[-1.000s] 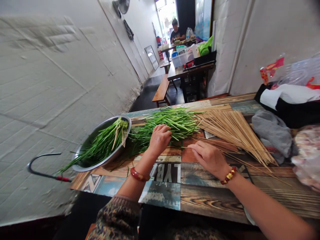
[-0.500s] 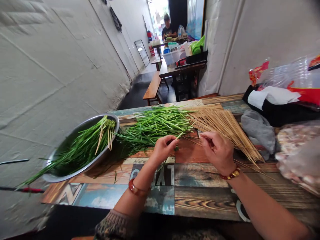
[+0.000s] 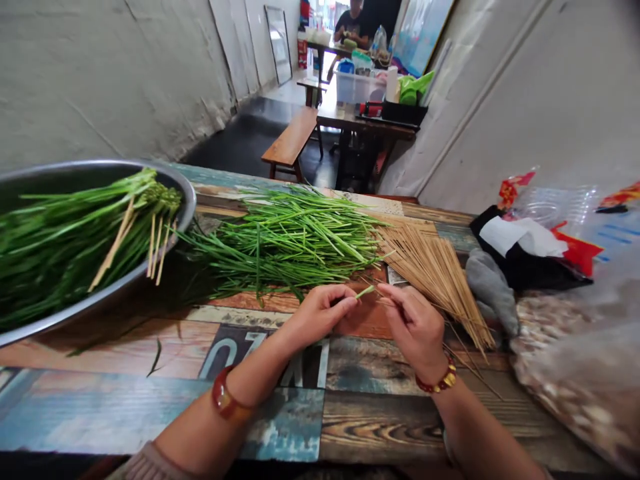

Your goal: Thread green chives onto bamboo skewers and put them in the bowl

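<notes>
My left hand (image 3: 327, 310) is closed in a pinch on a few garlic chives, whose pale green cut ends (image 3: 366, 291) stick out toward the right. Facing them, my right hand (image 3: 415, 323) has its thumb and fingertips drawn together close to those ends; what they hold, if anything, is too thin to make out. Just beyond both hands lies a loose heap of garlic chives (image 3: 300, 240). Thin wooden skewers (image 3: 440, 283) are fanned out on the table beyond my right hand.
At left, a metal basin (image 3: 187, 207) holds chives bunched on skewers (image 3: 120, 243). A grey plastic bag (image 3: 487, 283) and a clear bag of pale pieces (image 3: 565, 360) stand at right on the patterned table (image 3: 385, 413). Farther back are a bench (image 3: 293, 137) and a seated person (image 3: 353, 27).
My view has tilted down and shifted left, showing the basin larger. My hands have come closer together, with the right fingertips now near the chive ends in my left hand.
</notes>
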Demonstrator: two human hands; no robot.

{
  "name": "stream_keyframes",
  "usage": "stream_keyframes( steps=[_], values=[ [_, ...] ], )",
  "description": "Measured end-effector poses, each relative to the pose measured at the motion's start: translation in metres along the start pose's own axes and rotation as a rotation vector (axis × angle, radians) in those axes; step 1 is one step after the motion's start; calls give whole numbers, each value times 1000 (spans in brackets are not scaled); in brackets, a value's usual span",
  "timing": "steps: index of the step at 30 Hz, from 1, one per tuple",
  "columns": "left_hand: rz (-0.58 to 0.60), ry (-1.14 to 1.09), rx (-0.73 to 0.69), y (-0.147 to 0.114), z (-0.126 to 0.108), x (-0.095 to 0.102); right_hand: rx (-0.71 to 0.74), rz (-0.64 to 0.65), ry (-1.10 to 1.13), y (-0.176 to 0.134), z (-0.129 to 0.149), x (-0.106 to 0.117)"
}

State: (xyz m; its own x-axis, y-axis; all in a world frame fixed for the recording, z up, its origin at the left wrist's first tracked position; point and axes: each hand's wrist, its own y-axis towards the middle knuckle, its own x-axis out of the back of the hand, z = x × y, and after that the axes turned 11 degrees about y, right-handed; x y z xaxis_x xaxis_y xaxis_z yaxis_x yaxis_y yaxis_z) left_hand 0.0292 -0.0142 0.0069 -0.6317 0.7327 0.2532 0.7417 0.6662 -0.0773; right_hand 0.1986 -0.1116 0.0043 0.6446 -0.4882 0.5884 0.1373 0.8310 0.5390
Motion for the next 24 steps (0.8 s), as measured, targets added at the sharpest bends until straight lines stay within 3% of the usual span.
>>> stream_keyframes(
  steps=[9, 14, 17, 20, 24],
  values=[
    [61, 15, -38, -2, -2, -4, -37, 10, -3, -2, 5, -2],
    [104, 15, -72, -3, -2, -2, 17, -12, -161, 0, -7, 2],
    [-41, 156, -141, -3, -3, 4, 24, -29, -215, 2, -13, 8],
    [-228, 383, -237, -3, -3, 10, 23, 67, -139, 2, -11, 14],
    [-309, 488, -278, -4, -3, 13, 102, 203, -59, -5, 2, 17]
  ],
)
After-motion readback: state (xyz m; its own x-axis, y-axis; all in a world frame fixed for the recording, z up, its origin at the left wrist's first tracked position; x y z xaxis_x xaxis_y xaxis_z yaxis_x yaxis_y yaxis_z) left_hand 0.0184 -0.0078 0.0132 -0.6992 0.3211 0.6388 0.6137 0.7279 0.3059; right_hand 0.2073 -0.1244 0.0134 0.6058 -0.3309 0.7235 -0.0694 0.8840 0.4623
